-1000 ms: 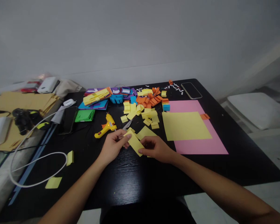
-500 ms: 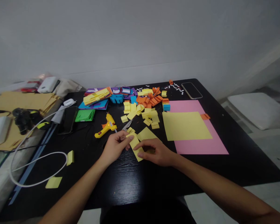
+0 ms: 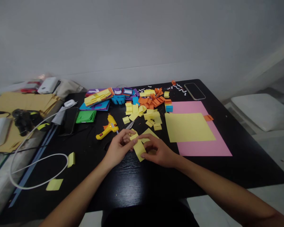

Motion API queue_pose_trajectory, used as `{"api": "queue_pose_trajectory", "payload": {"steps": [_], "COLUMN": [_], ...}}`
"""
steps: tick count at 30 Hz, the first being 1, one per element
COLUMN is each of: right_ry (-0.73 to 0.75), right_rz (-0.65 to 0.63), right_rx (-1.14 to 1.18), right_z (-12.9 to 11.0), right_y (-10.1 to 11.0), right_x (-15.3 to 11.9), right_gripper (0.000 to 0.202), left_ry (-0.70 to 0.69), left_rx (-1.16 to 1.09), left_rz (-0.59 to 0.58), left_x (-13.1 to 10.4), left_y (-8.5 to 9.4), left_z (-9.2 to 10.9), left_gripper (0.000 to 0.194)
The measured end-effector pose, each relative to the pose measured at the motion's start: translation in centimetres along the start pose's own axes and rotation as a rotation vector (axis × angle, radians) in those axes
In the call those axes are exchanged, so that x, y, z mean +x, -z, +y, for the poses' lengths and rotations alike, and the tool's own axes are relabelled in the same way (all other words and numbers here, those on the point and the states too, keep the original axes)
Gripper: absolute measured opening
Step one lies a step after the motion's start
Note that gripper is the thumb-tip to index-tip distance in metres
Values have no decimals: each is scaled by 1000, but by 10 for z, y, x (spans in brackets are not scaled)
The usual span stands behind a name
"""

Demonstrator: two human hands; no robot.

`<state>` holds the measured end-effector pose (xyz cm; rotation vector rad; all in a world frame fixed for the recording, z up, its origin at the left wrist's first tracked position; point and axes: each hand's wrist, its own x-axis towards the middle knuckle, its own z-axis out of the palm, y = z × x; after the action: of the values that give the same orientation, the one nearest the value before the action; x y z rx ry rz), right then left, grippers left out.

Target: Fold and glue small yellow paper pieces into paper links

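A strip of yellow paper (image 3: 139,150) is held between my two hands above the black table. My left hand (image 3: 119,146) pinches its upper left end, thumb on top. My right hand (image 3: 159,150) grips its right side, with thumb near the lower end and index finger across the upper part. Behind the hands lie scissors (image 3: 131,125), their handles partly hidden by my left hand. Another yellow sheet (image 3: 148,134) lies partly covered behind my right hand. Small folded yellow pieces (image 3: 153,118) are heaped just beyond.
A yellow glue gun (image 3: 109,127) lies left of the scissors. Orange folded pieces (image 3: 152,101) and a green paper stack (image 3: 86,116) are farther back. On the right, a yellow sheet (image 3: 189,127) rests on pink paper (image 3: 203,148). A white cable (image 3: 38,188) loops at left; a phone (image 3: 194,91) lies back right.
My right index finger has moved up along the yellow strip, toward my left thumb. The strip has shifted slightly, and both hands still hold it.
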<state>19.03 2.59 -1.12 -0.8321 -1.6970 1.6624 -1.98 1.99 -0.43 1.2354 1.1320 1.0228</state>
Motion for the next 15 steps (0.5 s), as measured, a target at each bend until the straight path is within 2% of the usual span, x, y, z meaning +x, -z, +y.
{"api": "queue_pose_trajectory", "payload": {"steps": [3, 5, 12, 15], "right_ry": [30, 24, -56, -59], "right_rz": [18, 54, 120, 122], "right_rx": [-97, -118, -6, 65], "right_z": [0, -1, 3, 7], "right_y": [1, 1, 3, 4], "right_x": [0, 0, 3, 4], "right_gripper": [30, 25, 24, 32], "left_ry": [-53, -74, -135, -228], "left_rx": [86, 151, 345, 428], "left_rz": [25, 35, 23, 9], "left_x": [-1, -2, -4, -5], "left_y": [0, 0, 2, 4], "left_z": [-2, -2, -5, -6], "left_gripper": [27, 26, 28, 29]}}
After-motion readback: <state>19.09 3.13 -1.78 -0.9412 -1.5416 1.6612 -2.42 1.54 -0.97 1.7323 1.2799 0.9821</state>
